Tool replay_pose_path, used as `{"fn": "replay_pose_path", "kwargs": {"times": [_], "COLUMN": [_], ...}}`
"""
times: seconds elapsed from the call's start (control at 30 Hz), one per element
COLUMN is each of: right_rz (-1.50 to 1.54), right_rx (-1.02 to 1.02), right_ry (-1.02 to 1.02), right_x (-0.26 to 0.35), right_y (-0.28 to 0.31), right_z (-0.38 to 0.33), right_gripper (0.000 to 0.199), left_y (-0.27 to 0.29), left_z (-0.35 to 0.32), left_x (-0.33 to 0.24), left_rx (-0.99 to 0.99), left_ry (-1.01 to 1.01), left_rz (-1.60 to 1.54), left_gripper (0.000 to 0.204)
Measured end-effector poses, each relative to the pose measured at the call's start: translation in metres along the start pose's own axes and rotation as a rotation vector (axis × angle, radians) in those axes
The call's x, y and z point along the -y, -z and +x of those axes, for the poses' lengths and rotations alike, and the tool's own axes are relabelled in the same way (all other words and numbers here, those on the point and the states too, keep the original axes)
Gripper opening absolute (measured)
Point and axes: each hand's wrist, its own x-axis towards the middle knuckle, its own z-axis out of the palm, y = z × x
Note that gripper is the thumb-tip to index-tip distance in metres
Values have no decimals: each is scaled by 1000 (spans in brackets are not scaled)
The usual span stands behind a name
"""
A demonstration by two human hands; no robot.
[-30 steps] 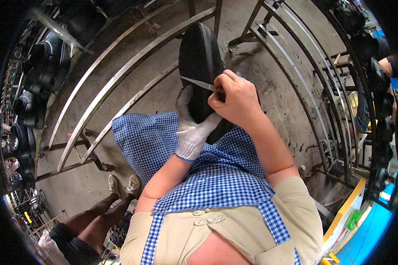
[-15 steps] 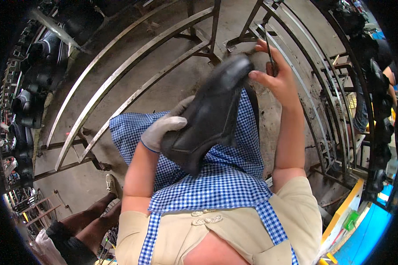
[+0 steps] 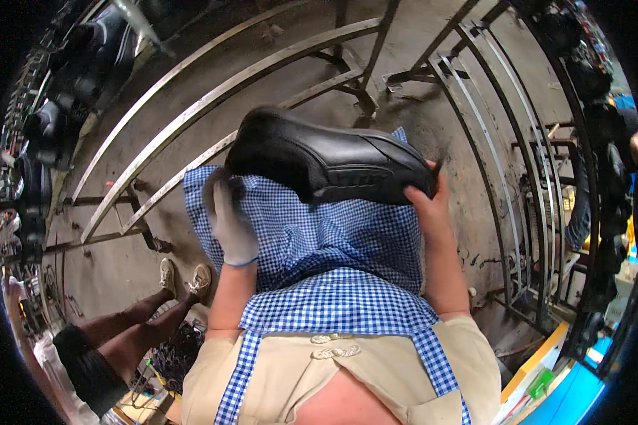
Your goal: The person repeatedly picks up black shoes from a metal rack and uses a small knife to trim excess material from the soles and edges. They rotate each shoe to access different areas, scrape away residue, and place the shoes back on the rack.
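Head view: black shoe [image 3: 333, 166] held sideways over a checked apron [image 3: 319, 241].
Gloved left hand [image 3: 230, 219] grips its heel, bare right hand [image 3: 429, 202] clasps its toe; metal rails [image 3: 213, 95] curve close beyond.

Both forearms reached forward over the lap, elbows bent. The gloved left hand [image 3: 232, 225] curled its fingers upward. The bare right hand [image 3: 427, 205] was raised, fingers closed in a grip.

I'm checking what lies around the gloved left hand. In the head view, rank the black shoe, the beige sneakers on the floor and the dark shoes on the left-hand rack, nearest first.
From the left hand:
1. Black shoe: touching, held above the lap at its rounded end.
2. Beige sneakers: lower left, on another person's feet.
3. Dark shoes on the rack: far left edge.
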Motion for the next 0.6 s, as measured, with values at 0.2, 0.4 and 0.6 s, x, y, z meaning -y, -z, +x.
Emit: {"fn": "replay_pose_path", "kwargs": {"times": [0.2,0.4,0.6], "right_rz": [-257,-429,-661], "right_rx": [173,376,491], "right_ry": [486,601,661], "right_x": [-9,9,82], "right_y": [-44,-43,-29], "right_z": [-26,-22,-5], "right_gripper": [63,70,58], "left_y": [-3,2,0], "left_z": [-4,14,-2], "left_x": [-104,-85,-81], "left_rx": [215,252,749], "left_ry": [-76,991,211], "left_rz": [166,-730,-128], "left_gripper": [38,24,46]}}
